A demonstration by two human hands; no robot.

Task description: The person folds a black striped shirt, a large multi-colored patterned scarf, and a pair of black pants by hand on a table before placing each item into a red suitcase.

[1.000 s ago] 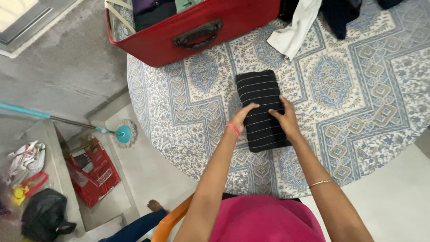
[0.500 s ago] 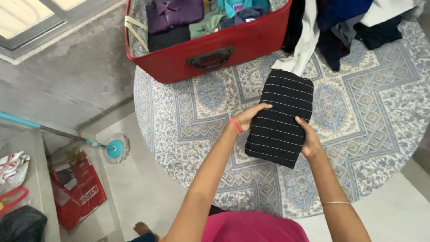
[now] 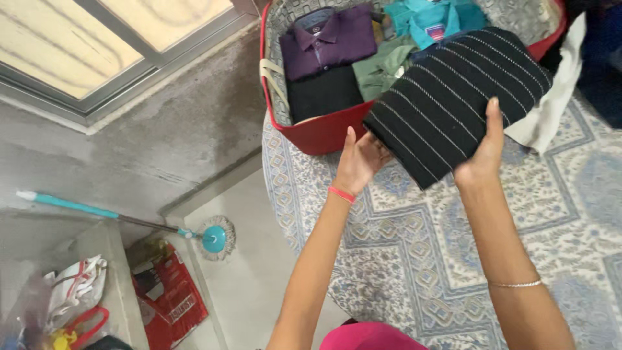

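Your left hand (image 3: 358,162) and right hand (image 3: 483,155) together carry the folded black striped garment (image 3: 453,100), lifted off the patterned blue-and-white cloth (image 3: 402,259) and overlapping the near rim of the open red suitcase (image 3: 324,133). Your left hand supports the garment's lower left corner from beneath, palm up; your right hand clasps its near edge, thumb pressed on top. Inside the suitcase lie a purple shirt (image 3: 330,42), a black folded piece (image 3: 322,94), green clothing (image 3: 382,68) and a teal shirt (image 3: 431,19). A white cloth (image 3: 551,110) hangs just right of the suitcase.
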